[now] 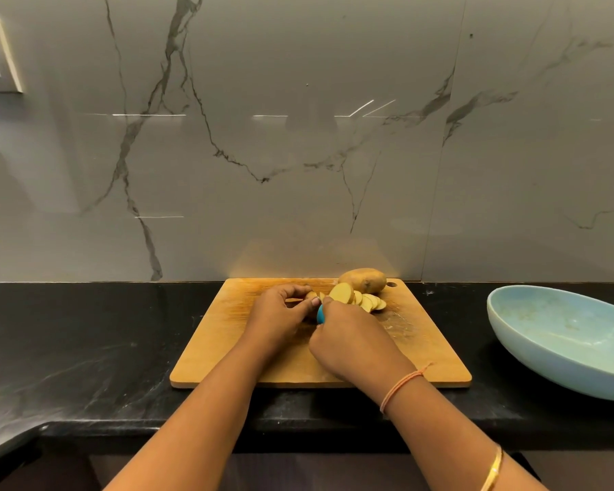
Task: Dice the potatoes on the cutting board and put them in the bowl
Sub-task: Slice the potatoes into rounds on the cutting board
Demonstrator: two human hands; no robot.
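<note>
- At the far right corner of the rectangular wooden cutting board [227,349], the whole brown potato [363,279] lies on its side, long axis along the board's far edge.
- Just in front of it, your row of pale round potato slices [364,301] fans rightward, overlapping, from the uncut potato stub [311,295].
- Your left hand [280,313] arches over the board's far middle, fingertips curled, pinching that stub.
- Your right hand [351,341], just beside the left, is clenched round the blue knife handle [320,313]; the blade is hidden.
- Right of the board, apart from it, the pale blue oval bowl [532,363] sits on the black stone counter [86,349].
</note>
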